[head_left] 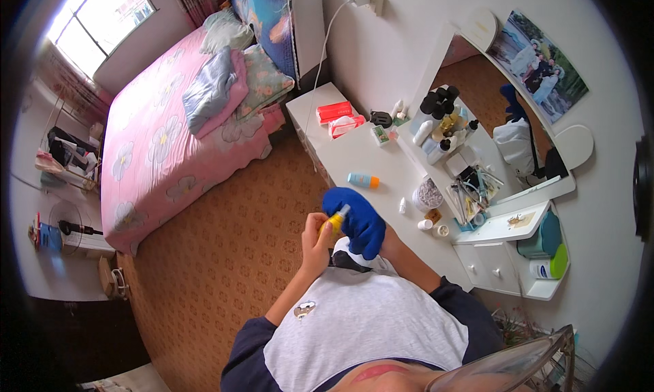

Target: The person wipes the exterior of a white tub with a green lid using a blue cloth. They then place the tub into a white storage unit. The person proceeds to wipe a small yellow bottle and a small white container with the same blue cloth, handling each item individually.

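Note:
In my left hand (312, 238) is a small yellow bottle (333, 223) with a pale translucent tip. That tip is against or just in front of a bunched blue cloth (357, 219), perhaps a mitt; I cannot tell whether they touch. The cloth covers most of my right hand (391, 245), and only the part near the wrist shows. Whether the hand is inside the cloth or gripping it is hidden. Both hands are in front of my chest, by the near edge of a white dressing table (352, 159).
On the table are a blue tube with an orange cap (363, 181), a small white bottle (402, 205) and a tub of cotton swabs (428, 194). A mirror (475, 80) stands behind crowded cosmetic bottles (444, 121). Across the patterned floor (245, 213) is a pink bed (168, 131).

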Motion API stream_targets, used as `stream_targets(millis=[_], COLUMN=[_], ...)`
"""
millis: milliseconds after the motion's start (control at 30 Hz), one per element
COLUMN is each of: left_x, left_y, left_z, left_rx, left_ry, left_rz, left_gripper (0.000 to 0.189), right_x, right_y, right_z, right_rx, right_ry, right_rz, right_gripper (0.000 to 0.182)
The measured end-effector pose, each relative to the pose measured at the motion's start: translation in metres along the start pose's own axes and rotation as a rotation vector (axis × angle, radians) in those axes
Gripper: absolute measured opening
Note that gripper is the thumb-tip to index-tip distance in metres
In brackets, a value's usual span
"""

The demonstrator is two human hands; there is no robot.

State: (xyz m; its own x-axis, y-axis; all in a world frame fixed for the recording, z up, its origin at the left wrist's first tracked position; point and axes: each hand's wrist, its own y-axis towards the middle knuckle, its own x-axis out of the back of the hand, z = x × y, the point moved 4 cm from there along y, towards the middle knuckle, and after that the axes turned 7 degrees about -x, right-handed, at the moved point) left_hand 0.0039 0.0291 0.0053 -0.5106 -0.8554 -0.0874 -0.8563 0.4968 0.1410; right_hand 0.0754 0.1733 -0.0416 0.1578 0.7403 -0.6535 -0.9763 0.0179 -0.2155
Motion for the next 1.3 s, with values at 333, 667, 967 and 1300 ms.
stream_targets(millis=[333,667,967,1300], left_x=[-0.028,-0.019,-0.021,-0.017], left_y=[-0.013,-0.014,-0.016,-0.018], left_z=[0.023,0.046,0.045,0.059], left_rx=[0.312,0.388,0.624,0.626], left_ry=[0.035,-0.216,-0.396,-0.438], left_rz=[0.318,0.392,0.243,0.360], left_gripper=[0.032,0.034,0.023,0.023], right_x=[-0.006,-0.014,-0.013,-0.008], right_y=[-0.016,-0.017,-0.006,0.003], right_z=[0.004,0.018,0.007,-0.006], right_rx=[0.068,0.181,0.134,0.069], right_ry=[0.026,0.200,0.171,-0.020], right_rz=[-0.167,-0.266,-0.141,-0.182], right_gripper=[0.029,0.031,0.029,0.040])
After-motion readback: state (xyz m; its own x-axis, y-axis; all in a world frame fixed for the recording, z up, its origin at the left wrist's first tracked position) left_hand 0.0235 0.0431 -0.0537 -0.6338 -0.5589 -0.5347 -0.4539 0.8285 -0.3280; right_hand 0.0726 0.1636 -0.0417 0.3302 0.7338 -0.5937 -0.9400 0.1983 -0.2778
